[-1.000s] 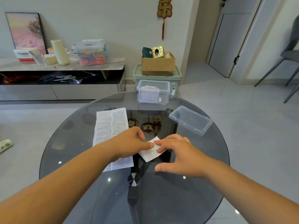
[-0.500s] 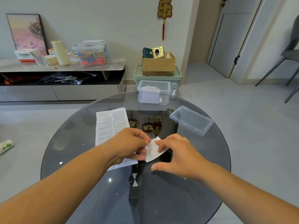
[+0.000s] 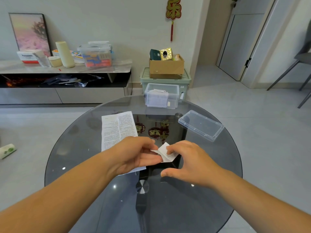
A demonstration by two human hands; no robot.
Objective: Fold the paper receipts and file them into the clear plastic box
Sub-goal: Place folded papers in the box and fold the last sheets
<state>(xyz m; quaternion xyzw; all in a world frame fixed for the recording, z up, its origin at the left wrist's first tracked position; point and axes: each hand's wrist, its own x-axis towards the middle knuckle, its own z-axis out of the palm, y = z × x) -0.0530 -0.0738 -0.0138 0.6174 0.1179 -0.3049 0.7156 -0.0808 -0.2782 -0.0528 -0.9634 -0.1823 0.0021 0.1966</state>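
Note:
A small white receipt (image 3: 165, 153) sits between my two hands at the middle of the round glass table (image 3: 84, 132). My left hand (image 3: 134, 154) pinches its left edge, lifted and folded over. My right hand (image 3: 186, 161) presses curled fingertips on the receipt's right part, thumb spread out on the glass. Under my left hand lies a larger printed sheet (image 3: 117, 128), unfolded. The clear plastic box (image 3: 161, 97) stands open at the table's far edge with folded papers inside. Its clear lid (image 3: 201, 125) lies to the right.
Beyond the table stand a green storage bin (image 3: 165, 81) with a cardboard box (image 3: 166, 66) on it, and a low cabinet (image 3: 64, 81) with containers along the wall. A grey chair (image 3: 301, 64) is at the far right. A roll (image 3: 7, 150) lies on the floor at left.
My left hand has lifted the receipt's left side off the glass and folded it toward the right hand. The right hand keeps pressing the receipt's right part.

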